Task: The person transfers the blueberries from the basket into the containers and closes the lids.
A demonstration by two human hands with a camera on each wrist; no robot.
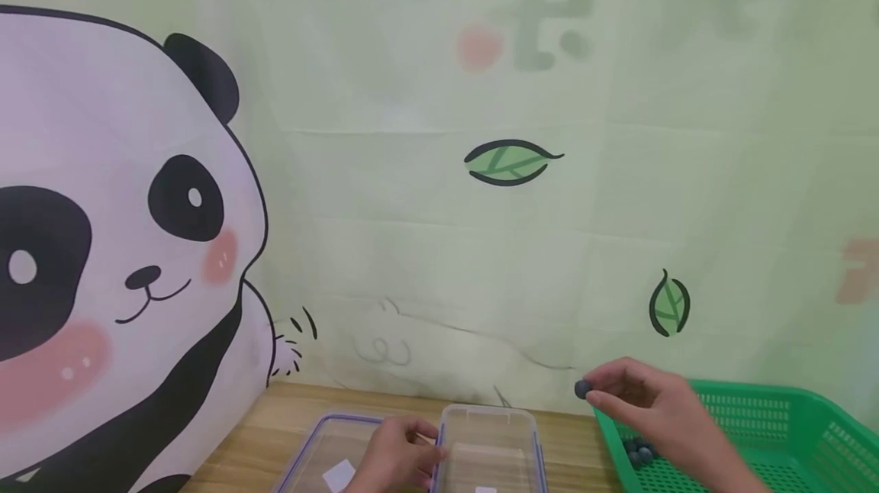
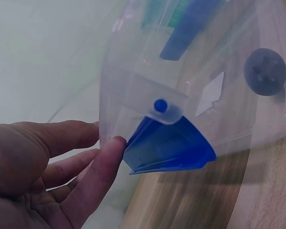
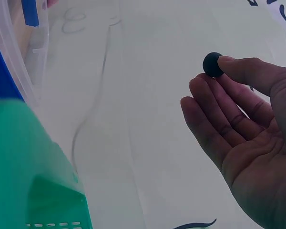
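We see a small dark berry (image 1: 583,389) pinched between the thumb and fingers of the right hand (image 1: 662,413), up by the left edge of the green basket (image 1: 802,420). The clear box (image 1: 487,408) lies to the left of the berry and lower down. Its sides seem to run away from us, but the near end is cut off. The left hand (image 1: 401,453) is nearer, its fingers touching the box's left side; we cannot tell if they pinch it.
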